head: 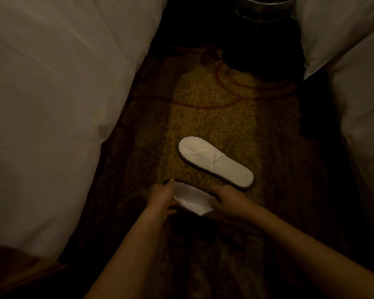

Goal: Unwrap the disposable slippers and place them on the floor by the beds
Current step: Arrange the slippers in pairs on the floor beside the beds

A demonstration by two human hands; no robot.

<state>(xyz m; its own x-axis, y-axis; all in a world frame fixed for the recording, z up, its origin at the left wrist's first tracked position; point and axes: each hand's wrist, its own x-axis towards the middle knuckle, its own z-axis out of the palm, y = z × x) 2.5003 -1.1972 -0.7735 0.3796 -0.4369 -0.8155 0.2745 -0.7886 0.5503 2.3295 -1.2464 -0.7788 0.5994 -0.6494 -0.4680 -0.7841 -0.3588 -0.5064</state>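
One white disposable slipper lies flat on the patterned carpet between two beds, toe toward the upper left. Just below it, a second white slipper is held low over the carpet between both hands. My left hand grips its left end with fingers curled over the edge. My right hand holds its right end, fingers wrapped around it. Much of this slipper is hidden by the hands.
A white-sheeted bed fills the left side and another bed the right, leaving a narrow carpet aisle. A dark stand with a metal base stands at the far end of the aisle. A wooden surface shows at bottom left.
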